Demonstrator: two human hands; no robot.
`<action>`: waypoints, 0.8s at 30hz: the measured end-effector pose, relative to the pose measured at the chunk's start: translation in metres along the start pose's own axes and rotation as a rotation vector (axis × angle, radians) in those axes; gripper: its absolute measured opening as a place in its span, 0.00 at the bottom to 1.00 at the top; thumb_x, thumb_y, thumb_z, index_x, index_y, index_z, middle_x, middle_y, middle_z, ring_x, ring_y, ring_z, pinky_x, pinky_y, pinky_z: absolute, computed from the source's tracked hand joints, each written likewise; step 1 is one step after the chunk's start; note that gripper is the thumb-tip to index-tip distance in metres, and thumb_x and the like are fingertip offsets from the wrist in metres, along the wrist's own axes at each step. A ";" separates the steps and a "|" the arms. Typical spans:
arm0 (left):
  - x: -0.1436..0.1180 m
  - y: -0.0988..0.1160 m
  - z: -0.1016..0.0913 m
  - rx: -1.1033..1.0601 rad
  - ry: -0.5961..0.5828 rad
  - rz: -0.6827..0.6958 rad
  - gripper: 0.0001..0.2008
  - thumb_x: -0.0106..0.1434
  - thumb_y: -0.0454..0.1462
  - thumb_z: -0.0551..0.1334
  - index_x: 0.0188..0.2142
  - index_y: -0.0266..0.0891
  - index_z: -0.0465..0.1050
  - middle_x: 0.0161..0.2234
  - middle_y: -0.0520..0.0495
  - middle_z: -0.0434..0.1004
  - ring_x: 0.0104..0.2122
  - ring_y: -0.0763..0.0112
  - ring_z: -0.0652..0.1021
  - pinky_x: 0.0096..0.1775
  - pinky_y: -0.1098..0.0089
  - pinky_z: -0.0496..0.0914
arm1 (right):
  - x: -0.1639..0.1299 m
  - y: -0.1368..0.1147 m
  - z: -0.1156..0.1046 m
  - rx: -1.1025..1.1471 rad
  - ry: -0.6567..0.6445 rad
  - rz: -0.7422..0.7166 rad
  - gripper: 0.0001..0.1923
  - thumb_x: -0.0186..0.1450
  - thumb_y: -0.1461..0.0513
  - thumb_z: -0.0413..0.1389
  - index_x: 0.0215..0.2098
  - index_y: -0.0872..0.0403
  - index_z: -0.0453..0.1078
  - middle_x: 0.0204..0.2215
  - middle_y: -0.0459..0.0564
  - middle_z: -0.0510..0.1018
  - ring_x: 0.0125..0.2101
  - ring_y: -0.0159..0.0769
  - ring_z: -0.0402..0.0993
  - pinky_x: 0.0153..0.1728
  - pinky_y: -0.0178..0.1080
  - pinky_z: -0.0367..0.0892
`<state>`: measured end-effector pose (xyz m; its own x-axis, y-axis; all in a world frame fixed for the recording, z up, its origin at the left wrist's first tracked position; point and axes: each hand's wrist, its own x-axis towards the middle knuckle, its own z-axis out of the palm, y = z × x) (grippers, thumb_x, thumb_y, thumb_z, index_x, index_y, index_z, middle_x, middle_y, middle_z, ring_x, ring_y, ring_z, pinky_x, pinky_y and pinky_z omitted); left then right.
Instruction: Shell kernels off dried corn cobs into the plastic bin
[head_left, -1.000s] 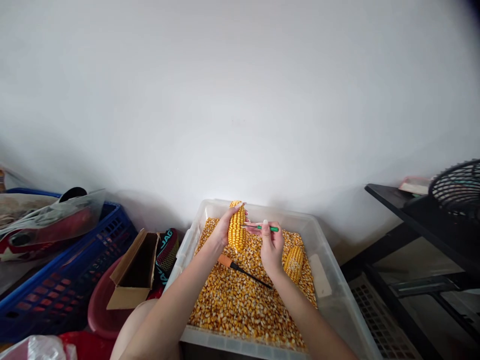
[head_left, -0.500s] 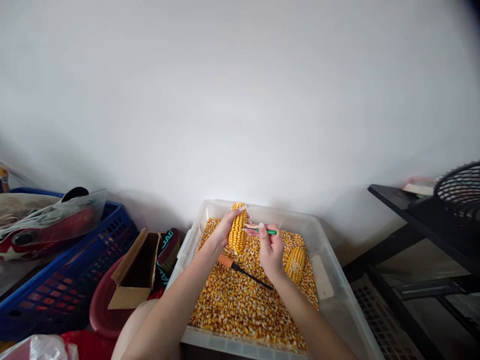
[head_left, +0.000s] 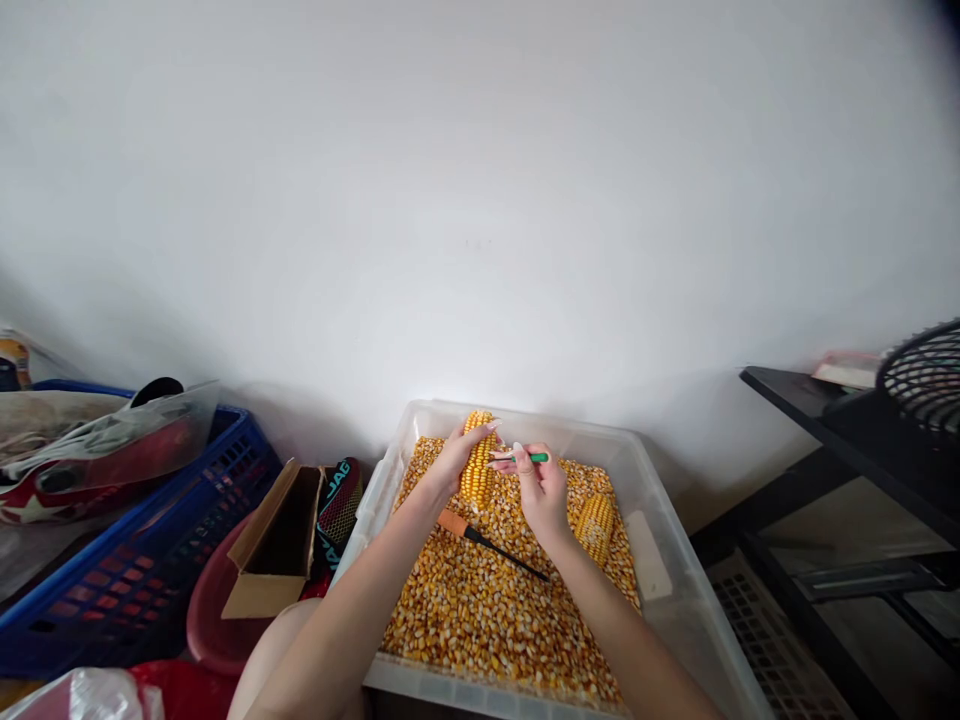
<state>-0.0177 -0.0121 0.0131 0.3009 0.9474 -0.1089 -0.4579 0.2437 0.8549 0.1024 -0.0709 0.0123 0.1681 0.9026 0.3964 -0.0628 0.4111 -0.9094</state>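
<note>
Right, you have a yellow corn cob (head_left: 476, 475) in your left hand (head_left: 456, 455), standing nearly upright above the loose kernels (head_left: 480, 625) in the clear plastic bin (head_left: 679, 625). Take that cob as the centre of the dial. Your left palm sits against it at 9 o'clock, the thumb laid across its upper front and pointing to about 2; the other fingers go behind it, with some tips showing at its right edge, so the cob is clasped between thumb and fingers.

Your right hand (head_left: 541, 488) is at 3 to 4 o'clock, just beside the cob. Its thumb and forefinger pinch a slim green-handled tool (head_left: 538, 458), the handle end pointing to 3 and the shaft to 9, towards the cob's right side. Fingertips crowd the tip, so you cannot tell whether it touches the rows.

At 6 o'clock, below the held cob, an orange-handled screwdriver (head_left: 475, 535) lies on the kernels, its shaft slanting towards 4. Farther out at 4, a second cob (head_left: 595, 528) rests on the kernels, partly behind your right forearm.
</note>
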 end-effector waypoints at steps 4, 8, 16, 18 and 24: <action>-0.002 0.002 0.004 0.059 0.020 0.040 0.15 0.49 0.41 0.68 0.34 0.37 0.70 0.25 0.50 0.73 0.24 0.71 0.73 0.29 0.71 0.67 | 0.008 0.000 -0.005 0.043 -0.034 0.057 0.14 0.60 0.50 0.55 0.29 0.52 0.65 0.25 0.49 0.78 0.25 0.39 0.76 0.29 0.42 0.73; -0.003 0.003 0.005 0.166 0.044 0.145 0.15 0.49 0.41 0.67 0.34 0.37 0.71 0.28 0.50 0.73 0.27 0.71 0.73 0.31 0.73 0.66 | 0.017 0.000 -0.013 0.093 -0.106 0.110 0.16 0.60 0.48 0.54 0.30 0.52 0.63 0.27 0.49 0.79 0.23 0.38 0.76 0.26 0.42 0.74; -0.010 0.005 0.010 0.473 -0.052 0.361 0.11 0.52 0.40 0.65 0.35 0.39 0.71 0.29 0.53 0.72 0.31 0.72 0.70 0.37 0.74 0.64 | 0.025 0.011 -0.023 0.213 -0.125 0.248 0.16 0.58 0.48 0.56 0.30 0.51 0.62 0.21 0.43 0.77 0.20 0.36 0.75 0.21 0.38 0.71; -0.011 0.007 0.011 0.522 -0.070 0.377 0.11 0.53 0.41 0.65 0.35 0.40 0.71 0.29 0.53 0.71 0.31 0.72 0.70 0.38 0.74 0.64 | 0.026 0.014 -0.024 0.223 -0.132 0.309 0.17 0.57 0.47 0.57 0.30 0.51 0.62 0.19 0.43 0.77 0.18 0.36 0.74 0.19 0.38 0.69; -0.006 0.008 0.005 0.474 0.007 0.346 0.14 0.52 0.42 0.66 0.36 0.40 0.70 0.29 0.52 0.72 0.30 0.72 0.72 0.36 0.75 0.65 | 0.025 0.016 -0.021 0.249 -0.112 0.349 0.17 0.58 0.48 0.56 0.29 0.52 0.62 0.19 0.44 0.77 0.18 0.37 0.74 0.18 0.38 0.69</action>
<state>-0.0189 -0.0168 0.0227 0.1940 0.9573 0.2144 -0.1040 -0.1973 0.9748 0.1261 -0.0449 0.0050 -0.0123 0.9955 0.0942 -0.3342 0.0847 -0.9387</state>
